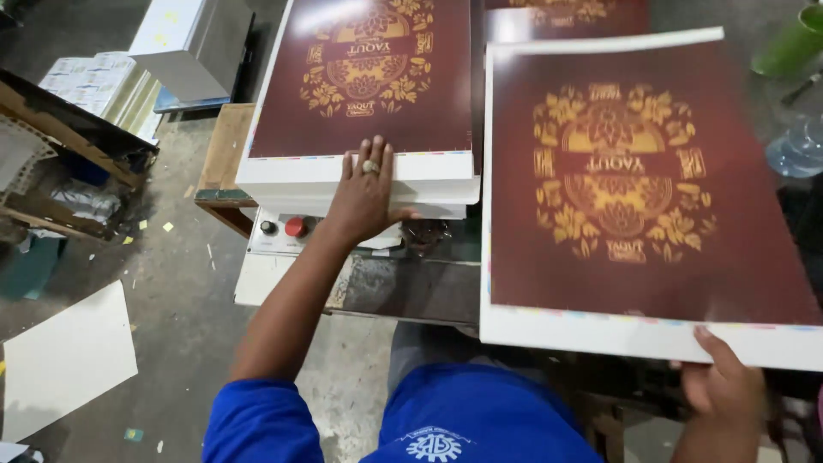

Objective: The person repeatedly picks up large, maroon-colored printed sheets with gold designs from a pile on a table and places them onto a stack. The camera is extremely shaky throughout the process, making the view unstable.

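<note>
My left hand, with a ring on one finger, lies flat with fingers spread against the near edge of a thick stack of printed sheets, dark maroon with a gold floral emblem. My right hand grips the near white border of a single large sheet of the same maroon and gold print, held up at a slight tilt to the right of the stack. Both arms wear blue sleeves.
The stack rests on a machine table with a red button and a black knob. A wooden bench stands to the left. White boards lie on the concrete floor. A green container and a clear bottle sit at right.
</note>
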